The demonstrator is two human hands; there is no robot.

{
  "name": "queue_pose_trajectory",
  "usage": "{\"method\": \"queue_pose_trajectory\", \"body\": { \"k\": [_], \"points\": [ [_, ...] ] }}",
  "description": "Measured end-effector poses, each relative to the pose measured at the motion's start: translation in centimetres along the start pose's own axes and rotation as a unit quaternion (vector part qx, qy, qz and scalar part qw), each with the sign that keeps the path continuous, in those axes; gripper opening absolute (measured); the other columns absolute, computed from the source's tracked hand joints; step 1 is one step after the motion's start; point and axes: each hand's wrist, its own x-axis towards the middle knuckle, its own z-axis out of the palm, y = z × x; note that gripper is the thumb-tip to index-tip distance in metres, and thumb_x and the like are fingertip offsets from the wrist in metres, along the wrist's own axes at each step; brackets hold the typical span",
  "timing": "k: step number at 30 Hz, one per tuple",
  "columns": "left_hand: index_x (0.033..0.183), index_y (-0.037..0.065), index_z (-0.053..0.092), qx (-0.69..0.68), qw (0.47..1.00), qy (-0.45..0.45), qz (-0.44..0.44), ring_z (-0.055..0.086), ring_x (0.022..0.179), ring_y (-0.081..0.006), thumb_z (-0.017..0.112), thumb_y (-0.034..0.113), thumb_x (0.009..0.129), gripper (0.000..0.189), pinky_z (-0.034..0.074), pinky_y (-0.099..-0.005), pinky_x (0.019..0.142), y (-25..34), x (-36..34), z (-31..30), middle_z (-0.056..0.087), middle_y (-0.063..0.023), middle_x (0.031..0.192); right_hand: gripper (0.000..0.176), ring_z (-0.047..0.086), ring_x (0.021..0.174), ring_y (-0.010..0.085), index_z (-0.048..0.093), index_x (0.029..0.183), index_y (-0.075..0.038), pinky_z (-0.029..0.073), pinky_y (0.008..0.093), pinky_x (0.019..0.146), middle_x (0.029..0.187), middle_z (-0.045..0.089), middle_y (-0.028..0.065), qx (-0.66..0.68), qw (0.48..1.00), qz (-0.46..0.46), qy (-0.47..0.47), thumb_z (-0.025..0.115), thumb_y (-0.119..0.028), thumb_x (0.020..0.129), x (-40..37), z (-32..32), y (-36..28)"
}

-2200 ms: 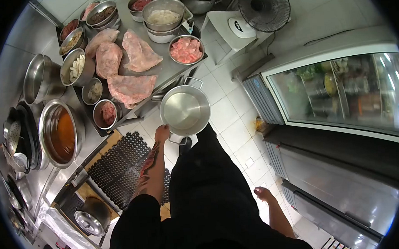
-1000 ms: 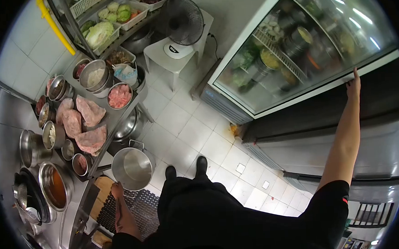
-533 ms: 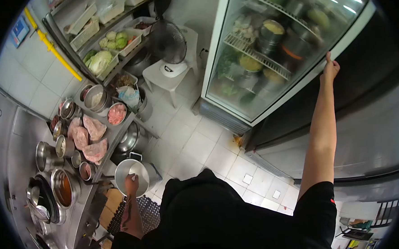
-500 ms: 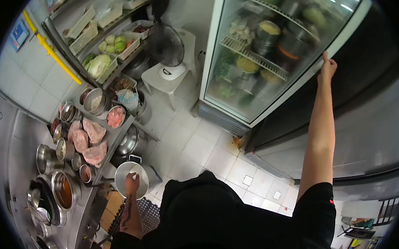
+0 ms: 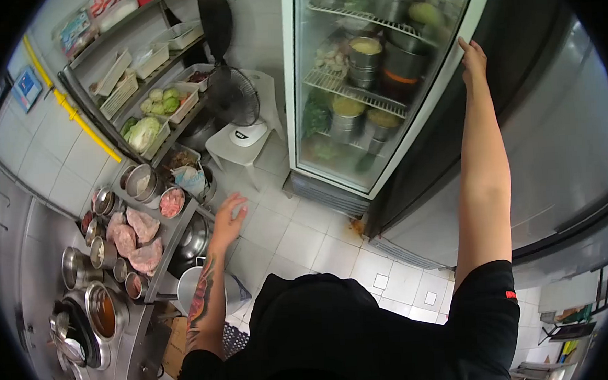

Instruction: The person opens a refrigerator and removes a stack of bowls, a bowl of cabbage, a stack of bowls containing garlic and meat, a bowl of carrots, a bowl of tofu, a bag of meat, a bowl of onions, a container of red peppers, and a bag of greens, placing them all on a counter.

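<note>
My right hand (image 5: 474,58) is stretched far out to the outer edge of a glass fridge door (image 5: 386,186), its fingers curled at the white frame. Behind the glass, wire shelves bear metal containers (image 5: 346,122) and green vegetables. My left hand (image 5: 229,220) is raised over the tiled floor, fingers apart and holding nothing. Below its forearm stands a large metal pot (image 5: 186,284), partly hidden by the arm. Beside it, on the steel counter, lie several pieces of raw meat (image 5: 144,257) and a bowl of pink chopped meat (image 5: 172,202).
A fan (image 5: 237,100) stands on a white plastic chair (image 5: 263,140) beside the fridge. Shelves at the back left hold baskets of vegetables (image 5: 143,133). Several metal bowls and a pot of orange-brown liquid (image 5: 101,309) crowd the counter. A large steel appliance (image 5: 557,170) stands at the right.
My left hand has left the pot and moved up and forward, its fingers spreading. My right hand stays at the fridge door's edge. The view has shifted, so the fridge appears further left.
</note>
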Motion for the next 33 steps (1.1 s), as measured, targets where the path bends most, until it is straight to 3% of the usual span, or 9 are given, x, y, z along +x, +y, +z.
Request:
{"method": "queue_pose_trajectory", "body": {
  "k": [4, 11, 13, 16, 18, 21, 23, 26, 33],
  "points": [
    [0.121, 0.014, 0.071, -0.047, 0.993, -0.093, -0.059, 0.063, 0.119, -0.0260, 0.069, 0.024, 0.097, 0.026, 0.054, -0.0322, 0.078, 0.2, -3.6, 1.0, 0.063, -0.0129, 0.138, 0.075, 0.053, 0.135, 0.0317, 0.050, 0.143, 0.008, 0.040, 0.0380, 0.111, 0.144, 0.056, 0.0228, -0.022, 0.999, -0.003, 0.025, 0.081, -0.030, 0.086, -0.2, 0.9, 1.1],
    [0.125, 0.011, 0.068, -0.112, 0.986, -0.121, -0.032, 0.063, 0.121, -0.0268, 0.068, 0.023, 0.098, 0.030, 0.054, -0.0343, 0.087, 10.2, -0.8, 3.8, 0.064, -0.0139, 0.136, 0.042, 0.061, 0.089, 0.0136, 0.065, 0.118, 0.008, 0.050, 0.0272, 0.081, 0.099, 0.068, 0.0079, 0.094, 0.977, -0.144, 0.127, 0.076, -0.024, 0.093, -16.1, 0.1, -1.0],
    [0.133, 0.005, 0.062, -0.170, 0.970, -0.147, 0.094, 0.059, 0.127, -0.0255, 0.066, 0.022, 0.100, 0.037, 0.049, -0.0362, 0.101, 13.5, 1.2, 3.4, 0.062, -0.0145, 0.138, 0.043, 0.060, 0.095, 0.0131, 0.063, 0.123, 0.007, 0.049, 0.0271, 0.087, 0.106, 0.065, 0.0070, 0.101, 0.977, -0.156, 0.102, 0.074, -0.024, 0.096, -24.6, 0.8, -4.4],
    [0.140, 0.002, 0.056, -0.206, 0.960, -0.151, 0.116, 0.055, 0.133, -0.0239, 0.064, 0.020, 0.101, 0.044, 0.041, -0.0368, 0.112, 18.6, 4.0, 0.5, 0.058, -0.0139, 0.144, 0.032, 0.059, 0.100, 0.0121, 0.062, 0.128, 0.001, 0.049, 0.0258, 0.085, 0.113, 0.065, 0.0075, 0.162, 0.963, -0.214, -0.019, 0.067, -0.013, 0.100, -35.5, 1.1, -8.2],
    [0.144, 0.004, 0.053, -0.216, 0.958, -0.131, 0.137, 0.052, 0.136, -0.0244, 0.061, 0.028, 0.104, 0.048, 0.040, -0.0389, 0.113, 20.7, 5.4, -2.5, 0.054, -0.0126, 0.149, 0.026, 0.065, 0.074, 0.0149, 0.061, 0.124, 0.004, 0.051, 0.0263, 0.066, 0.098, 0.068, 0.0125, 0.294, 0.916, -0.183, -0.204, 0.058, -0.006, 0.101, -39.3, -0.6, -7.4],
    [0.148, 0.004, 0.048, -0.263, 0.947, -0.061, 0.174, 0.051, 0.137, -0.0287, 0.050, 0.060, 0.102, 0.073, 0.037, -0.0453, 0.115, 22.3, 6.8, -7.4, 0.052, -0.0135, 0.151, 0.026, 0.064, 0.067, 0.0140, 0.063, 0.121, 0.006, 0.053, 0.0258, 0.067, 0.090, 0.069, 0.0131, 0.125, 0.884, -0.268, -0.361, 0.061, 0.001, 0.095, -40.7, -1.4, -4.0],
    [0.150, -0.002, 0.043, -0.311, 0.939, 0.040, 0.142, 0.051, 0.137, -0.0301, 0.049, 0.068, 0.097, 0.088, 0.037, -0.0446, 0.114, 21.0, 6.6, -9.4, 0.050, -0.0176, 0.151, 0.024, 0.063, 0.068, 0.0107, 0.066, 0.119, 0.003, 0.052, 0.0247, 0.066, 0.090, 0.069, 0.0083, 0.085, 0.907, -0.057, -0.408, 0.063, -0.003, 0.097, -41.6, -1.9, -1.2],
    [0.151, -0.005, 0.039, -0.279, 0.943, 0.111, 0.146, 0.050, 0.135, -0.0244, 0.052, 0.062, 0.100, 0.085, 0.036, -0.0384, 0.113, 18.8, 7.4, -12.8, 0.053, -0.0135, 0.145, 0.023, 0.062, 0.069, 0.0080, 0.067, 0.119, 0.001, 0.052, 0.0238, 0.064, 0.089, 0.069, 0.0050, 0.014, 0.898, 0.063, -0.436, 0.064, -0.006, 0.098, -42.2, -3.4, 4.9],
    [0.141, 0.002, 0.050, -0.219, 0.900, 0.377, 0.020, 0.060, 0.107, -0.0157, 0.043, 0.055, 0.107, 0.064, 0.047, -0.0314, 0.094, 12.1, 14.1, -16.8, 0.064, -0.0083, 0.127, 0.023, 0.061, 0.062, 0.0109, 0.069, 0.116, -0.003, 0.050, 0.0266, 0.058, 0.087, 0.069, 0.0065, -0.125, 0.872, 0.042, -0.471, 0.068, -0.009, 0.094, -46.8, -4.6, 13.4]
  ]
}}
